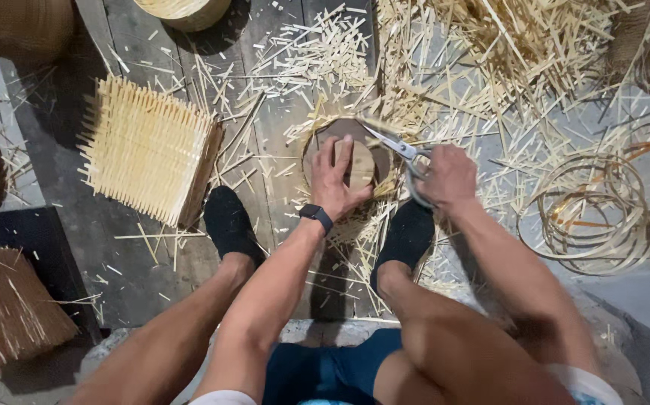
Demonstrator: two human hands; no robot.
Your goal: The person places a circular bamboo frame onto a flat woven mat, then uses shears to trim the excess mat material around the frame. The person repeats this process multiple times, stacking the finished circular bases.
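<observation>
From the head view, the left hand (338, 180) presses flat, fingers spread, on a small round woven bamboo piece (355, 161) lying on a dark disc at the centre of the frame, just beyond the person's black-socked feet (229, 225). The right hand (447, 176) is closed around the handles of a pair of metal scissors (394, 144), whose blades point toward the upper left and reach the round piece's upper right rim. The blades look slightly parted, though motion blur makes that uncertain.

By my judgement the step in hand is trimming the protruding strip ends around the rim of the round piece. The next cut seems to call for a firm hold by the left hand, fingers kept away from the blades, and a slight turn of the piece to bring untrimmed ends under the scissors.

Around the work, cut bamboo slivers (482, 45) litter the plank floor across the upper centre and right. A square woven mat (145, 150) with bristling ends lies at left, and coils of bamboo strip (595, 214) sit at right.
</observation>
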